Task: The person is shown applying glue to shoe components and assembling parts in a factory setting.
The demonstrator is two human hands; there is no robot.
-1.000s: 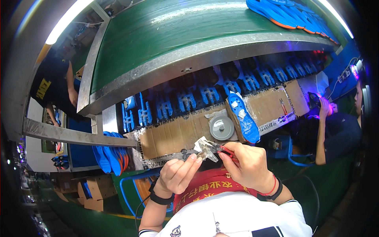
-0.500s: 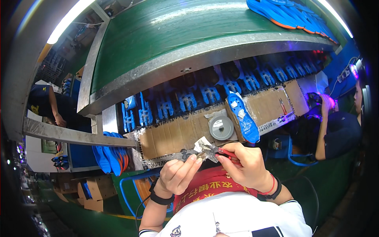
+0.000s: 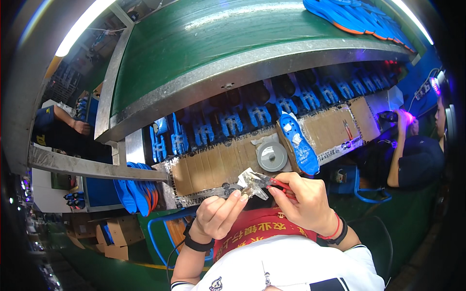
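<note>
My left hand pinches a crumpled piece of clear plastic film with a white scrap at its top. My right hand is closed round red-handled pliers. The dark metal jaws point left and meet the film; whether they are closed on it I cannot tell. Just beyond my hands, a round grey lidded tin rests on the cardboard. Right of the tin lies a blue shoe sole with white scraps on it.
Blue shoe-shaped holders line the shelf under the green conveyor. Blue soles with orange edges lie on the belt; more soles stand at left. A small red tool lies on the cardboard. A co-worker sits at right, another person at left.
My right hand has shifted slightly up, showing more of the pliers' red handles and jaws. My left hand stays nearly still. The left-hand person's forearm has risen; the right-hand co-worker's hands have shifted.
</note>
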